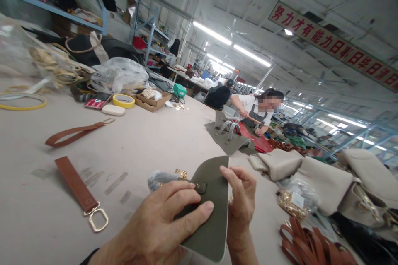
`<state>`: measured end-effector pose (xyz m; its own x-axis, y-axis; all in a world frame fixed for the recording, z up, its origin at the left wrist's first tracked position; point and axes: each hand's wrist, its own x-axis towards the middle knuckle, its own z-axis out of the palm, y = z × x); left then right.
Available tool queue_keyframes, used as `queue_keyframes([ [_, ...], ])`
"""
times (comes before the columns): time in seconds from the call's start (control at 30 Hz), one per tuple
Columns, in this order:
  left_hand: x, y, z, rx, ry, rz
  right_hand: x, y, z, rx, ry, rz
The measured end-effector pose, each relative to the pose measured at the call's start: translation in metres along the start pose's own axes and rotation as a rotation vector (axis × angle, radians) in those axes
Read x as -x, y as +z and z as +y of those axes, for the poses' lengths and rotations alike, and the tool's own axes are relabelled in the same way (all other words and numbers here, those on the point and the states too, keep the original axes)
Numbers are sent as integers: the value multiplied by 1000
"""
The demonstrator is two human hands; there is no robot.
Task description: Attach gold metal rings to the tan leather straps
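Note:
A dark olive leather panel with a small tab and rivet is held up at the lower middle. My left hand grips it from the left, fingers and thumb lying over its face beside the tab. On the right edge, my right hand holds the panel, fingertips at its upper edge. Behind the left fingers lie a plastic-wrapped handle and gold-coloured hardware. A brown strap with a gold clasp rests at the left, and a looped brown strap lies above it.
Yellow tape, a cardboard box and plastic bags stand at the back left. Cream bags and brown straps fill the right side. Across the table, a person holds a hammer over red material.

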<state>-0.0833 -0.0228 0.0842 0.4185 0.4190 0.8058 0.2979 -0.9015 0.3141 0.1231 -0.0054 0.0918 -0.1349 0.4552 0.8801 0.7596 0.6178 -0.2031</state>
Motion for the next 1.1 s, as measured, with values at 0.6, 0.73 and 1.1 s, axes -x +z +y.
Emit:
queue_keyframes([
  [0.6, -7, 25, -1, -454, -60, 49, -10, 12, -31, -1281, 990, -288],
  [0.73, -6, 29, -1, -440, -34, 10, -11, 20, -27, -1224, 1018, -223],
  [1.1, -61, -25, -29, 936, -903, -303, -21, -16, 15, -1470, 1146, -543],
])
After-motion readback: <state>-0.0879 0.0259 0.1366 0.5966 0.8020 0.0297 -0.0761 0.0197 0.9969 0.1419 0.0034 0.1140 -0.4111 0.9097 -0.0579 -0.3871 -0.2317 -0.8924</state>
